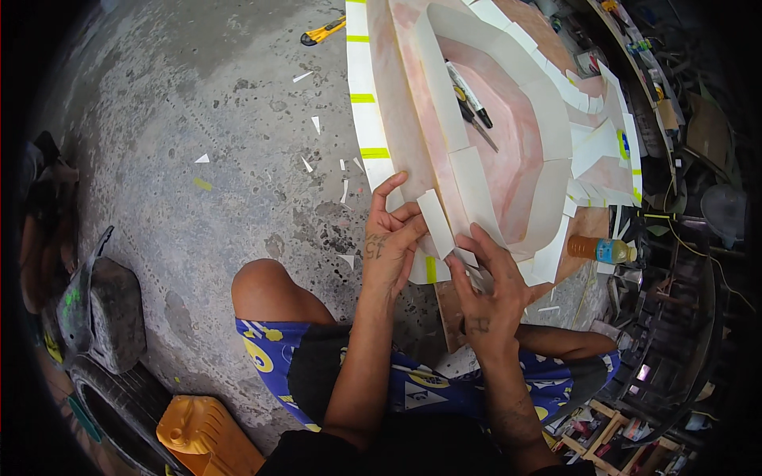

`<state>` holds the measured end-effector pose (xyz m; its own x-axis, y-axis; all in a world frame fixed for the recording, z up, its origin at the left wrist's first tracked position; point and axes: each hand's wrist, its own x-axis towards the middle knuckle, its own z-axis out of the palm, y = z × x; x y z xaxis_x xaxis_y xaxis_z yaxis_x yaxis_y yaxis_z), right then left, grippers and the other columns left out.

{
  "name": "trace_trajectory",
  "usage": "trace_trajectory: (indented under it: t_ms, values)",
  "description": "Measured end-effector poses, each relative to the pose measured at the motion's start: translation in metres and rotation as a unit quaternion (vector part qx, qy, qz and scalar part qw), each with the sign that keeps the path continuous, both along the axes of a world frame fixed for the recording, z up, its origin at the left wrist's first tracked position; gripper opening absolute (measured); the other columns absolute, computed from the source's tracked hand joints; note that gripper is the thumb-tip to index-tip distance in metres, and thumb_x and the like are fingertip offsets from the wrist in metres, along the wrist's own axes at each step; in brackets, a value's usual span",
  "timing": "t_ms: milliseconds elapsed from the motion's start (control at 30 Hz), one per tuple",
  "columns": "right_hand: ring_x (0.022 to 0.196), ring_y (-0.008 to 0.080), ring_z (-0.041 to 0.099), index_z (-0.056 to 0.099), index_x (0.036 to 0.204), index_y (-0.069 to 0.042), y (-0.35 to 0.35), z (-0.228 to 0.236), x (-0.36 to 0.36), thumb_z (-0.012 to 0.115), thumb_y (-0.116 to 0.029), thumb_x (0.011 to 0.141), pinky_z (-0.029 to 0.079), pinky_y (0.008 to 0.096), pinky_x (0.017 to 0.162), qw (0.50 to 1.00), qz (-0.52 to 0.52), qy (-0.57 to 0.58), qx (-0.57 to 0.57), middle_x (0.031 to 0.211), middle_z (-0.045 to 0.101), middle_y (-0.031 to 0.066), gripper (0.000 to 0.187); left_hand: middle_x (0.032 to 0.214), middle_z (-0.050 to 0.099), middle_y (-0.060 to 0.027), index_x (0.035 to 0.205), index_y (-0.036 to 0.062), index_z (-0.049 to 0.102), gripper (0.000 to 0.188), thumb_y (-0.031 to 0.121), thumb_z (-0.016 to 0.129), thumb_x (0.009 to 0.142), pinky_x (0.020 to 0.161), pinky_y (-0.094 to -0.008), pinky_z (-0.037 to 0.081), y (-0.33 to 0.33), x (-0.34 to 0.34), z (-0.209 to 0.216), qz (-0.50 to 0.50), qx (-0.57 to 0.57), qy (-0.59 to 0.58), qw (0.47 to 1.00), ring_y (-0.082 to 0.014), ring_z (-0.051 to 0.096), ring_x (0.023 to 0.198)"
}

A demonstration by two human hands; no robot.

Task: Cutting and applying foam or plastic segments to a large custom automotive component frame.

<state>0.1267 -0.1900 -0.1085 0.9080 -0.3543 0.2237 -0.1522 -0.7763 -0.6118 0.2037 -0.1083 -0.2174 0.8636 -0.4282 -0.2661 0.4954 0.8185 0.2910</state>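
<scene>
A large pinkish moulded shell (520,131), edged with white card strips and yellow-green tape, lies in front of me. At its near left rim my left hand (387,238) pinches a short white card strip (433,216) between thumb and fingers, with the index finger stretched toward the shell's edge. My right hand (494,278) is closed at the strip's lower end, its fingertips by a small white flap (467,258). Whether the flap belongs to the same strip, I cannot tell. Inside the shell lie a marker pen (468,94) and a pair of scissors (479,127).
A yellow utility knife (323,32) and several white card scraps (316,124) lie on the concrete floor to the left. A bottle of amber liquid (601,249) lies right of the shell. An orange jerrycan (208,436) and a tyre (119,412) are at the lower left.
</scene>
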Motion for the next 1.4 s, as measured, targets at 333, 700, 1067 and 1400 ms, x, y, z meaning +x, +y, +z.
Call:
trace_trajectory:
  t_ms: [333, 700, 1067, 1400]
  values:
    - [0.093, 0.0256, 0.074, 0.063, 0.126, 0.002, -0.0007, -0.0031, -0.0018, 0.075, 0.004, 0.083, 0.061, 0.0348, 0.081, 1.000, -0.011, -0.006, 0.014, 0.104, 0.071, 0.0173, 0.045, 0.106, 0.072, -0.0159, 0.147, 0.0084, 0.034, 0.073, -0.009, 0.070, 0.086, 0.092, -0.0322, 0.056, -0.0007, -0.0006, -0.0016, 0.007, 0.005, -0.008, 1.000, -0.0199, 0.070, 0.097]
    - [0.092, 0.0251, 0.074, 0.064, 0.125, 0.001, 0.0000, -0.0029, -0.0011, 0.076, 0.003, 0.082, 0.061, 0.0338, 0.079, 1.000, -0.011, -0.004, 0.009, 0.102, 0.072, 0.0163, 0.045, 0.105, 0.073, -0.0160, 0.148, 0.0089, 0.035, 0.075, -0.009, 0.071, 0.085, 0.092, -0.0321, 0.056, -0.0025, -0.0012, -0.0039, 0.009, 0.017, -0.009, 1.000, -0.0194, 0.071, 0.096]
    - [0.089, 0.0242, 0.074, 0.065, 0.124, -0.002, -0.0020, -0.0043, 0.0001, 0.076, 0.003, 0.081, 0.061, 0.0338, 0.076, 1.000, -0.007, -0.015, -0.019, 0.097, 0.074, 0.0140, 0.044, 0.106, 0.072, -0.0161, 0.148, 0.0090, 0.035, 0.074, -0.013, 0.068, 0.085, 0.090, -0.0318, 0.056, -0.0027, -0.0018, 0.0018, 0.012, 0.023, 0.016, 1.000, -0.0189, 0.071, 0.095]
    - [0.087, 0.0243, 0.074, 0.066, 0.122, -0.003, -0.0036, -0.0046, 0.0007, 0.077, 0.004, 0.080, 0.060, 0.0344, 0.075, 0.999, -0.005, -0.025, -0.027, 0.095, 0.076, 0.0120, 0.044, 0.105, 0.072, -0.0166, 0.148, 0.0088, 0.035, 0.074, -0.013, 0.067, 0.085, 0.089, -0.0300, 0.056, -0.0023, -0.0039, 0.0041, 0.024, 0.051, 0.015, 0.998, -0.0189, 0.071, 0.095]
